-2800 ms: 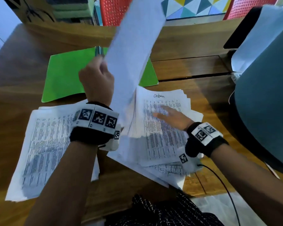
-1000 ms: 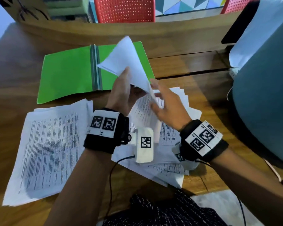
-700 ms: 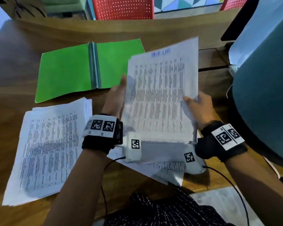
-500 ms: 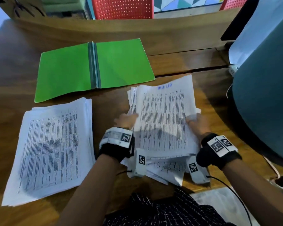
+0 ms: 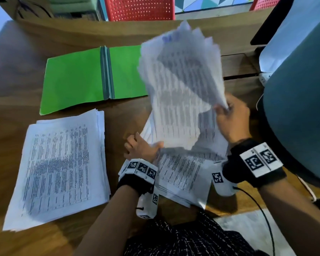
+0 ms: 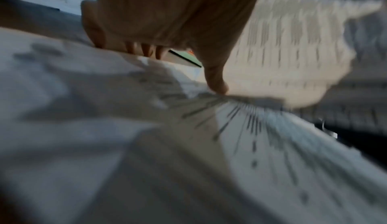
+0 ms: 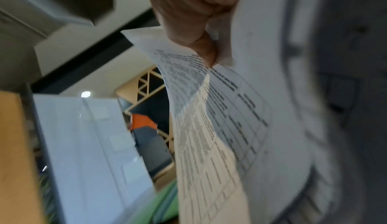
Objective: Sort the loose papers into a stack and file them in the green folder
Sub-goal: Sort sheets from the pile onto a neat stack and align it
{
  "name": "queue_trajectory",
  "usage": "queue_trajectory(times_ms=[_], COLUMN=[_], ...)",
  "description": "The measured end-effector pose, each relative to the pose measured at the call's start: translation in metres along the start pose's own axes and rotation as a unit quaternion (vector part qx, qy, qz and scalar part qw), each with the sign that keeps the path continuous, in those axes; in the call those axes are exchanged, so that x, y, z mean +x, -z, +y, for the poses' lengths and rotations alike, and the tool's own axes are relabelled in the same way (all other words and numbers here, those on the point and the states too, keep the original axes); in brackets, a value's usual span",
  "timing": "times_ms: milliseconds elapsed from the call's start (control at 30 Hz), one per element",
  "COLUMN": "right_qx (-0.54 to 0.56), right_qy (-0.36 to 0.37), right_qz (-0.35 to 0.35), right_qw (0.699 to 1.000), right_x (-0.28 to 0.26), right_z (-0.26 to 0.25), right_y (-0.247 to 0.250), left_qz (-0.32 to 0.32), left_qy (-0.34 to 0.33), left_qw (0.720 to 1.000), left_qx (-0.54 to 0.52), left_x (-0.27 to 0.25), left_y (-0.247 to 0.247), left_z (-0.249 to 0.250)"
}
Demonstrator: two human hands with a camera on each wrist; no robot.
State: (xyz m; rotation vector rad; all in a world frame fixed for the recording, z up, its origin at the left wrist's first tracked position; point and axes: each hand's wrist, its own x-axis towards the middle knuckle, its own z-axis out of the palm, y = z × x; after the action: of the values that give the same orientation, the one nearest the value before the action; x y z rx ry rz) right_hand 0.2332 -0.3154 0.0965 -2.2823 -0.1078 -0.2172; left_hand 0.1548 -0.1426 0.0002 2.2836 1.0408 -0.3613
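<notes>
From the head view, I am watching the right hand [image 5: 233, 119] lifting a fanned sheaf of printed white sheets [image 5: 181, 84] off the loose heap of printed papers [image 5: 183, 174], where half a second ago both hands were squaring that heap flat on the wooden desk [image 5: 11, 80]. The sheaf is blurring with motion, hanging between the heap and the open green folder [image 5: 72, 80], which is lying empty. The left hand [image 5: 140, 148] is resting at the heap's left edge, fingers loosely curled. The tidy stack of printed pages [image 5: 59, 167] is sitting well left.

From the left wrist, the thumb is pressing down onto paper; blur is hiding the rest.

From the right wrist, thumb and fingers are pinching the sheets' edge.

I judge sorting is resuming, so filing is not yet starting.
</notes>
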Motion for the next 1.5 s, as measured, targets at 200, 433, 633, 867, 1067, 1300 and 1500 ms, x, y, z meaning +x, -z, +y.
queue_trajectory(times_ms=[200, 433, 633, 867, 1067, 1300, 1500], right_qx=[0.126, 0.171, 0.109, 0.122, 0.216, 0.152, 0.265], right_qy=[-0.025, -0.214, -0.337, -0.287, -0.358, -0.199, -0.017], right_qz=[0.085, -0.003, -0.093, -0.17, -0.217, -0.276, -0.171], right_qw=[0.988, 0.962, 0.931, 0.935, 0.882, 0.928, 0.949], right_x=[0.024, -0.001, -0.026, -0.034, -0.029, -0.03, -0.009], right_z=[0.012, 0.076, 0.115, 0.077, 0.083, 0.039, -0.021], right_y=[0.031, 0.014, -0.012, -0.042, -0.049, -0.038, 0.013], left_qz=[0.024, 0.136, 0.329, 0.172, 0.007, -0.015, -0.02], left_qy=[0.003, -0.065, -0.159, -0.081, 0.047, 0.056, -0.155], left_qw=[0.995, 0.987, 0.918, 0.954, 0.996, 0.981, 0.788], left_qx=[0.094, -0.045, -0.151, -0.23, -0.079, -0.187, -0.596], left_x=[0.002, 0.002, -0.017, -0.006, 0.005, 0.013, 0.02], left_y=[-0.001, 0.078, 0.16, 0.097, 0.018, 0.015, 0.094], left_z=[0.004, 0.023, 0.044, 0.028, -0.009, -0.011, 0.01])
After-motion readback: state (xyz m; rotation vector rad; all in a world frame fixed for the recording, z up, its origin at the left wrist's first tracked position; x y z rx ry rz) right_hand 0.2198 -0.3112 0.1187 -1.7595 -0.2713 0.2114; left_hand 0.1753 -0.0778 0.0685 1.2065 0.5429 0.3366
